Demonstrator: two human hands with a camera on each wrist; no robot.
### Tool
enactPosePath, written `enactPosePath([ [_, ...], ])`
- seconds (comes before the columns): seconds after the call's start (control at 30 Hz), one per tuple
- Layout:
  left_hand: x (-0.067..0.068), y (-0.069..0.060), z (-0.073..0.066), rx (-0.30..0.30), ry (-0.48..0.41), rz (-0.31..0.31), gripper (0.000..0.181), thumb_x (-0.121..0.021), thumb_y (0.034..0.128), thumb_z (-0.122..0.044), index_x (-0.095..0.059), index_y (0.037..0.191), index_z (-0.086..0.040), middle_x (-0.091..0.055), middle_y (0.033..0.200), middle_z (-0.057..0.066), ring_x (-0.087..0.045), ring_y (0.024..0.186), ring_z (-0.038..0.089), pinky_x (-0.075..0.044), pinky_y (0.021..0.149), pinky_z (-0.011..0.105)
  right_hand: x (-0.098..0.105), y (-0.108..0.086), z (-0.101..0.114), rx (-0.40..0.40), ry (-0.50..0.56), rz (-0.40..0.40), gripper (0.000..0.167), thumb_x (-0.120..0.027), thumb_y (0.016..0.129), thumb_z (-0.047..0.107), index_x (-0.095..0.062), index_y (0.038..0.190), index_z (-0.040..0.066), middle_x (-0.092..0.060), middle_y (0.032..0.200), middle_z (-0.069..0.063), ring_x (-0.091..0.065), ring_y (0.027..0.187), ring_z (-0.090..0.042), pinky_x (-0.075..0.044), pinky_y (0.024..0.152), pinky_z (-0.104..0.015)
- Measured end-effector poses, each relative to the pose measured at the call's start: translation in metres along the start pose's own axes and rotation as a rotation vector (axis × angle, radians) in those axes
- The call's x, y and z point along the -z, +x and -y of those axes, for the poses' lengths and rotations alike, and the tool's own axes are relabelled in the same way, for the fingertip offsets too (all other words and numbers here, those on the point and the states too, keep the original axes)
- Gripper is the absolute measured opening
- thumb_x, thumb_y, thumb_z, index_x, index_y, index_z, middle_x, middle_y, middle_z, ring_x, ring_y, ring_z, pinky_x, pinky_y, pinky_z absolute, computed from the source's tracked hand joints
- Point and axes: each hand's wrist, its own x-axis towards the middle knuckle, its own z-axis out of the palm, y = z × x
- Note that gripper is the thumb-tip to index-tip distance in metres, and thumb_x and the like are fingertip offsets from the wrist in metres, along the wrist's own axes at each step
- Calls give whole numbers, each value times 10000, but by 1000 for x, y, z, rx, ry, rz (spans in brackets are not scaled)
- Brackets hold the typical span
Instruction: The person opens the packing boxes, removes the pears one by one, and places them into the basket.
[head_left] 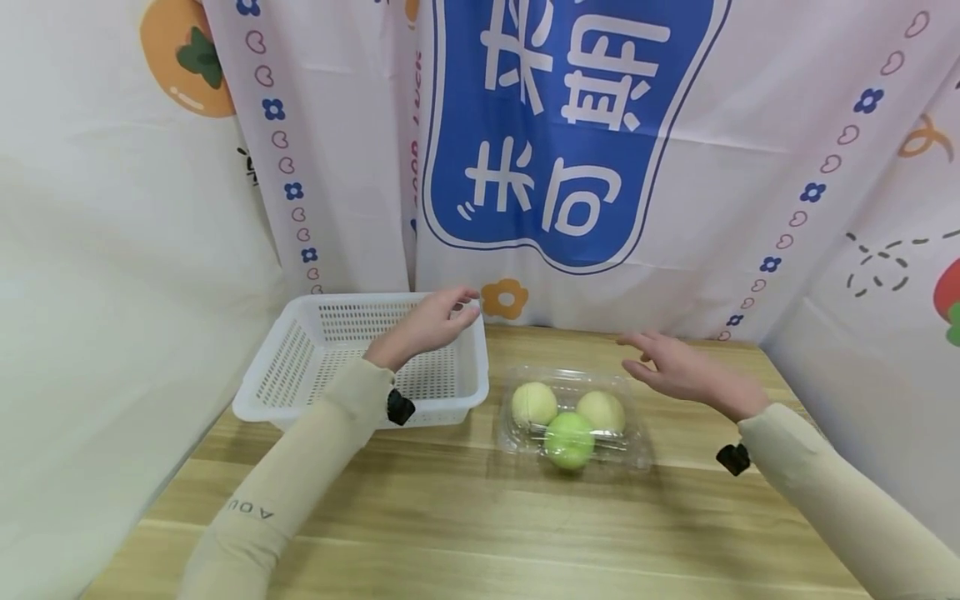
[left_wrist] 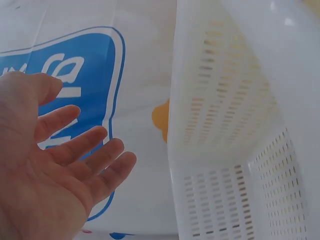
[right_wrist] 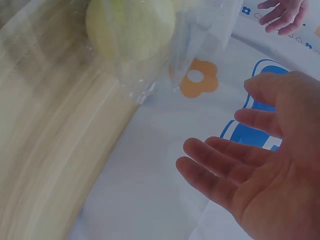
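A clear plastic box [head_left: 636, 446] sits on the table with three round fruits in it. Two are pale yellow-green fruits [head_left: 534, 405], and the one nearest me is a brighter green fruit [head_left: 569, 442] that looks like an apple. Left of the box stands a white perforated basket [head_left: 258, 404]. Over the basket's right side hovers my left hand [head_left: 431, 321], fingers relaxed and holding nothing. My right hand [head_left: 678, 367] is in the air by the box's far right corner, its fingers loosely spread and apart from the box. In the right wrist view, its palm is bare.
The wooden table [head_left: 450, 533] ends at a printed cloth [head_left: 750, 150] hanging behind it, with more cloth on both sides. A black wrist camera [head_left: 400, 407] is strapped to the left wrist, another black camera [head_left: 733, 459] to the right.
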Motion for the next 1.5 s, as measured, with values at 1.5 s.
enactPosePath([
  [1.5,-89,-48,-71,-634,346,49,271,-600,979,-217,-636,1240,-155,-637,1269,32,-596,1192,167,-479,1029,300,-85,-21,-60,-297,628,-29,424,-469,1051,267,-467,1327,-54,-622,1067,-243,-653,845,-295,-582,659,-436],
])
